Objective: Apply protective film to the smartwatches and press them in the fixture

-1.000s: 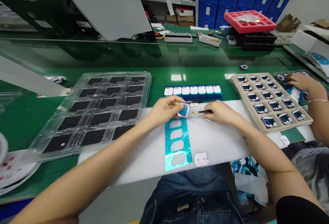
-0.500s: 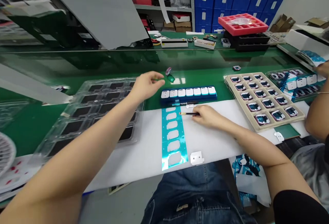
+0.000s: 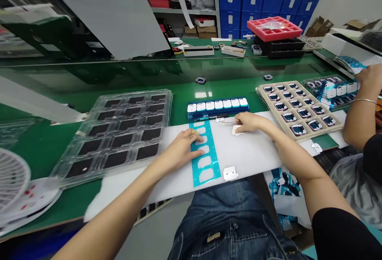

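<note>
My left hand [image 3: 183, 148] rests on the blue perforated film strip [image 3: 205, 161], fingers spread over its cutouts and holding nothing I can see. My right hand [image 3: 250, 123] pinches thin tweezers [image 3: 230, 123], their tips pointing left toward the strip. A small white plate [image 3: 236, 130] is at the fingertips of this hand, partly covered; whether it is gripped I cannot tell. Behind the strip stands a dark blue holder [image 3: 205, 115] with a row of white rounded plates. One small watch-case-like frame [image 3: 200, 80] lies on the green bench beyond.
Clear trays of dark pads [image 3: 119, 140] lie at left. A beige tray of watch-case-like frames [image 3: 276, 119] is at right. White foam sheet [image 3: 232, 152] covers the front edge, bearing a loose white plate [image 3: 230, 173]. A co-worker's arm [image 3: 359, 113] reaches in at far right.
My left hand has come down and nearer onto the blue film. The small frame, in the air by that hand before, now lies on the bench. My right hand has shifted right, away from the strip.
</note>
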### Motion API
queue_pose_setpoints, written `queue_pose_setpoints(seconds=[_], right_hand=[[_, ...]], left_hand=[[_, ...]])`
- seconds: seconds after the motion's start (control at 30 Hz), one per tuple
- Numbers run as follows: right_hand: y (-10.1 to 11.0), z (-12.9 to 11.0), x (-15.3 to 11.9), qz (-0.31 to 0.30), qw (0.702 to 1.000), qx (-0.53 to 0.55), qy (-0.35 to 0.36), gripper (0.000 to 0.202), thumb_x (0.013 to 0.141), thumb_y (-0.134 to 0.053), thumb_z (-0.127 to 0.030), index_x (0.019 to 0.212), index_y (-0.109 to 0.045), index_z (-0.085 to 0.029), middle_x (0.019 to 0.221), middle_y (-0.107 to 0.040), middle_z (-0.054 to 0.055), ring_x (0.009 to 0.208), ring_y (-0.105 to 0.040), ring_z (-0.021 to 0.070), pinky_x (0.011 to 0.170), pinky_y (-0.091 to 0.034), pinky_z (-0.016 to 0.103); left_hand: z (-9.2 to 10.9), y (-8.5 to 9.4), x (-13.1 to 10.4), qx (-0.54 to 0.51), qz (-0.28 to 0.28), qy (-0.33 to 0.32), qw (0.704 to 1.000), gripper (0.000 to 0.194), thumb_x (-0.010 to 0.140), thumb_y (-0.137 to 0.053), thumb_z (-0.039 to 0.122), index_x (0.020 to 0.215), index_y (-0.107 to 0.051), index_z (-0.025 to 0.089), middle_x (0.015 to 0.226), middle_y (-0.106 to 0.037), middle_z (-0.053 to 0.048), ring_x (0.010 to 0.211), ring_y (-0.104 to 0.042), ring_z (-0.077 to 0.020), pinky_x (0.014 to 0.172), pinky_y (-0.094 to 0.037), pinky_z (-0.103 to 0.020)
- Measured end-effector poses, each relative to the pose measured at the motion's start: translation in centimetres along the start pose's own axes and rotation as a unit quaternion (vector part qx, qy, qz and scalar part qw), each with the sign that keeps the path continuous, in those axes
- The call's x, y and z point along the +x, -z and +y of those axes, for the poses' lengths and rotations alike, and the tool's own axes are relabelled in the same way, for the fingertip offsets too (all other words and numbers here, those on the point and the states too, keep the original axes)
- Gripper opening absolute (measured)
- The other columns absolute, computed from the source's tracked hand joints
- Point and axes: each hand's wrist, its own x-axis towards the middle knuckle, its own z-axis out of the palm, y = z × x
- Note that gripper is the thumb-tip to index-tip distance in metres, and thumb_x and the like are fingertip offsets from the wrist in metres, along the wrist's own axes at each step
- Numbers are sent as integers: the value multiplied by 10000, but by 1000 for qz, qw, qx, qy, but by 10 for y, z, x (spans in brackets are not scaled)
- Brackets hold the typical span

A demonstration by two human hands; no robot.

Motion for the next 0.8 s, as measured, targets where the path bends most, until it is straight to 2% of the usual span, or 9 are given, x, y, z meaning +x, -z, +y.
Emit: queue_pose_setpoints(seconds=[0.2, 0.3, 0.37, 0.4, 0.5, 0.57, 0.67, 0.73, 0.8], right_hand=[[1, -1, -18, 10, 996, 61, 68, 100, 764, -649, -184, 806, -580, -123, 725, -513, -27, 633, -435, 103, 567, -305, 208], [-13, -23, -39, 42, 982, 133, 124, 403, 792, -640, -211, 1168, -518, -134, 743, -512, -50, 661, -468, 100, 621, -370, 197], [-25, -42, -53, 88, 963, 189, 174, 572, 769, -666, -182, 1294, -440, -157, 727, -507, -58, 658, -475, 103, 646, -390, 205], [-31, -50, -60, 115, 951, 210, 195, 528, 761, -668, -161, 1256, -485, -159, 721, -512, -51, 653, -478, 104, 652, -394, 211], [-47, -58, -85, 201, 925, 243, 213, 74, 808, -610, -167, 868, -647, -145, 719, -543, -3, 649, -492, 111, 649, -400, 230], [-59, -45, -111, 239, 908, 284, 194, 153, 847, -577, -225, 736, -650, -150, 716, -553, 22, 656, -508, 124, 637, -411, 244], [-96, -1, -161, 224, 887, 377, 143, 234, 815, -632, -378, 715, -685, -172, 731, -562, 42, 680, -554, 155, 620, -452, 273], [-140, 36, -194, 238, 873, 422, 58, 336, 786, -632, -487, 653, -671, -181, 703, -535, 40, 662, -562, 172, 583, -464, 293], [-194, 70, -221, 267, 841, 468, -55, 389, 770, -606, -558, 638, -634, -193, 621, -494, 15, 490, -493, 147, 442, -409, 281]], left_hand=[[0, -10, 0, -50, 41, -6, 998, 89, 710, -567, 239, 656, -616, 189, 886, -567, -55, 909, -553, -233, 870, -450, -387], [16, -10, -4, -81, 75, -14, 994, 108, 738, -505, 208, 698, -603, 187, 809, -585, -44, 776, -562, -197, 760, -471, -337], [36, -10, -7, -126, 81, -47, 988, 119, 762, -503, 215, 744, -619, 189, 804, -603, -41, 732, -563, -180, 712, -472, -311], [48, -10, -10, -155, 84, -71, 982, 124, 776, -511, 223, 758, -629, 190, 804, -610, -41, 726, -566, -175, 702, -472, -303], [78, -5, -17, -217, 90, -130, 963, 153, 821, -534, 266, 827, -669, 195, 821, -634, -53, 755, -585, -177, 690, -477, -294], [81, 3, -24, -211, 100, -136, 963, 190, 842, -534, 299, 928, -676, 206, 899, -656, -70, 823, -602, -191, 723, -491, -306], [54, 18, -40, -112, 127, -99, 981, 237, 843, -540, 365, 1004, -660, 238, 1047, -663, -83, 981, -597, -234, 887, -477, -378], [21, 29, -55, 1, 143, -51, 988, 247, 810, -565, 396, 980, -671, 250, 1123, -651, -93, 1081, -565, -287, 978, -425, -456], [-14, 39, -70, 116, 131, 11, 984, 280, 758, -598, 386, 963, -690, 220, 1181, -626, -140, 1117, -543, -360, 974, -409, -528]])
